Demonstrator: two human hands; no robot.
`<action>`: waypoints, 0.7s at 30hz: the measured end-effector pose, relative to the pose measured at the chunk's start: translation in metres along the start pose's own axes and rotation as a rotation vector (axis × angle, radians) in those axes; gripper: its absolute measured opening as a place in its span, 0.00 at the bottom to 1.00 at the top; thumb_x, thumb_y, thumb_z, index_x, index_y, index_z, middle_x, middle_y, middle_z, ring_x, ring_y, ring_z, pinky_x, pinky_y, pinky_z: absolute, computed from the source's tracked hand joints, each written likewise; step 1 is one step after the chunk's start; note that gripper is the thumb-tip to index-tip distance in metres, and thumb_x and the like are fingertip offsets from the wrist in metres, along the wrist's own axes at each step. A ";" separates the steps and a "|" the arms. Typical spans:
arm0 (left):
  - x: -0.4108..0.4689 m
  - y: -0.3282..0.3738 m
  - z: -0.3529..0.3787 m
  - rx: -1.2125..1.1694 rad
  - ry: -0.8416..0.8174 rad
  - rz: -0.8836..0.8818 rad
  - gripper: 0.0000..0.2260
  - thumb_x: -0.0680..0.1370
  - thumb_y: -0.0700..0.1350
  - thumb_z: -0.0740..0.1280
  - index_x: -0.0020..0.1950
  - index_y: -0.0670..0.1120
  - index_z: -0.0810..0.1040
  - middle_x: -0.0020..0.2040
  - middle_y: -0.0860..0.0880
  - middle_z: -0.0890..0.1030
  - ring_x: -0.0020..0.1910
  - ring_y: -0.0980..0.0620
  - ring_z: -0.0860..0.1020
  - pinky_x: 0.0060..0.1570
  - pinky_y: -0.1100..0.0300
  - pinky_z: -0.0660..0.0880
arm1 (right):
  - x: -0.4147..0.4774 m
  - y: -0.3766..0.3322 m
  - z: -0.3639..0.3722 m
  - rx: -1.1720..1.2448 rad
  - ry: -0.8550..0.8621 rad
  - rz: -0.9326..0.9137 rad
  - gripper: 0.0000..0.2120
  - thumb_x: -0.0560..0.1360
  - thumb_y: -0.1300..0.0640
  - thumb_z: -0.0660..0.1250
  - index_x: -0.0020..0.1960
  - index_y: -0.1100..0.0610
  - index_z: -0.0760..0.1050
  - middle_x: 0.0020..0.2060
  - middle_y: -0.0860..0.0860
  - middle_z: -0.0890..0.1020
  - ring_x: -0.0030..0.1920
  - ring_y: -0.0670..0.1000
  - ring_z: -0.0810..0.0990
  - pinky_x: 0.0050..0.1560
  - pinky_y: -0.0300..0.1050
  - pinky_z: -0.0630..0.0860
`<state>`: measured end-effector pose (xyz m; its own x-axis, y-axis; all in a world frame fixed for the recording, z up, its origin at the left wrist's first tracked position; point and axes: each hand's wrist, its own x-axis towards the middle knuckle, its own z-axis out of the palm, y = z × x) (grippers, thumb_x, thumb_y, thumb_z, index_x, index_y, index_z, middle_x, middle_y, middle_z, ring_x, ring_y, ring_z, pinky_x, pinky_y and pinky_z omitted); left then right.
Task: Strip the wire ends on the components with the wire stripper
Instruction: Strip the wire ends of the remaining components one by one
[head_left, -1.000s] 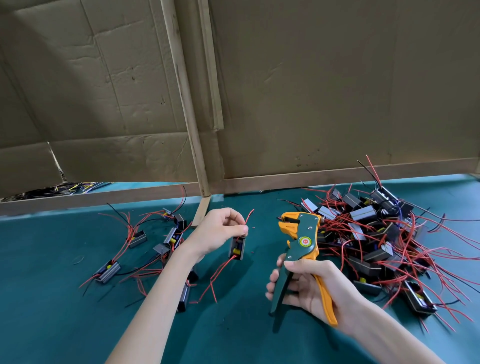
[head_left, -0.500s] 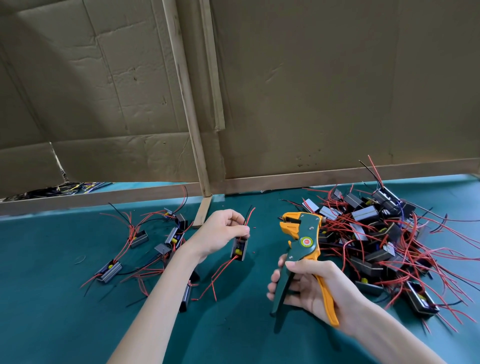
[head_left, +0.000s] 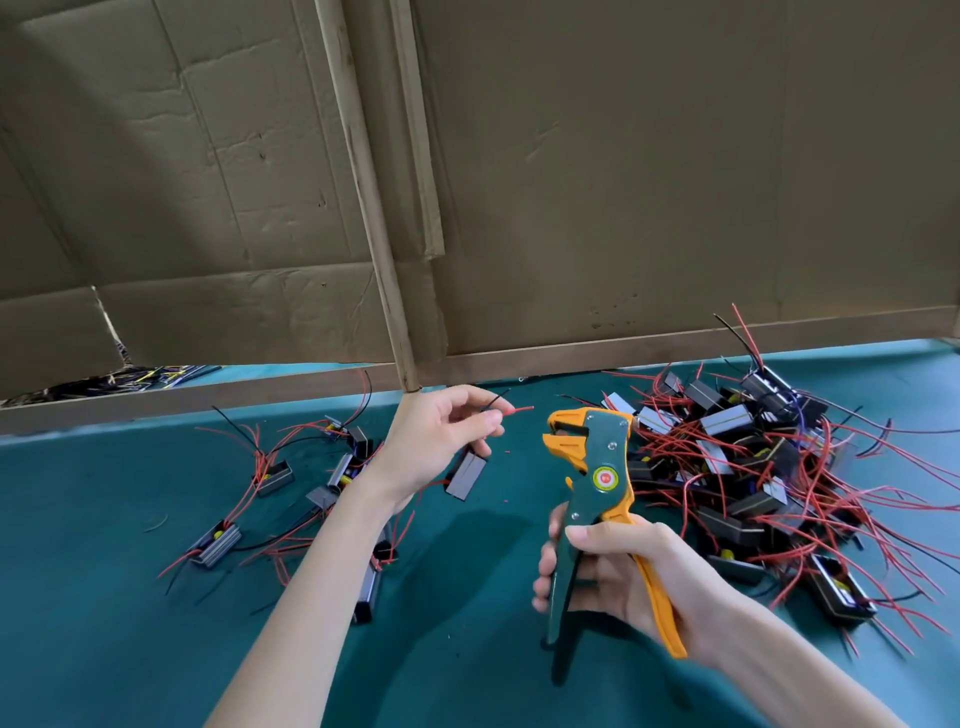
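While the left hand (head_left: 436, 441) pinches the red wire (head_left: 517, 410) just beside the open stripper (head_left: 589, 457) head (its component (head_left: 466, 477) dangling below), feed the tip squarely in. The right hand (head_left: 618, 577) grips both handles; squeeze only once the wire is seated.

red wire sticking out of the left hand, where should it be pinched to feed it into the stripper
Pinch the red wire just behind its free tip, as the left hand does, coming from the left. The tip points right toward the open orange jaws of the wire stripper, which the right hand holds upright by its handles. The black component hangs below the fingers, out of the way.
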<state>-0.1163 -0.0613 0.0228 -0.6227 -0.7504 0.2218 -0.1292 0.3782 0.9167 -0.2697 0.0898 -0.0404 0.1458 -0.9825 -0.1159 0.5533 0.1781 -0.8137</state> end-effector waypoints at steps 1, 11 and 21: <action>-0.001 0.004 0.000 -0.006 0.002 0.009 0.07 0.78 0.38 0.67 0.46 0.48 0.83 0.37 0.53 0.82 0.36 0.57 0.78 0.41 0.65 0.75 | 0.000 0.000 -0.001 -0.016 -0.029 -0.012 0.14 0.64 0.61 0.77 0.46 0.64 0.79 0.41 0.65 0.78 0.43 0.65 0.80 0.50 0.61 0.78; -0.009 0.024 0.003 0.050 -0.091 0.006 0.04 0.75 0.42 0.71 0.41 0.46 0.83 0.33 0.56 0.78 0.33 0.58 0.71 0.36 0.66 0.71 | -0.002 -0.002 -0.002 -0.186 -0.126 -0.104 0.14 0.68 0.59 0.77 0.49 0.62 0.77 0.41 0.65 0.79 0.44 0.65 0.80 0.52 0.63 0.76; -0.012 0.031 0.003 0.090 -0.128 0.013 0.04 0.75 0.46 0.72 0.40 0.49 0.82 0.33 0.55 0.78 0.35 0.56 0.73 0.43 0.60 0.72 | -0.006 -0.004 0.003 -0.237 -0.089 -0.136 0.10 0.68 0.61 0.74 0.48 0.61 0.79 0.40 0.66 0.79 0.43 0.66 0.80 0.49 0.59 0.78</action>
<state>-0.1149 -0.0386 0.0480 -0.7172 -0.6723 0.1836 -0.1860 0.4385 0.8793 -0.2702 0.0948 -0.0351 0.1609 -0.9859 0.0456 0.3667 0.0168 -0.9302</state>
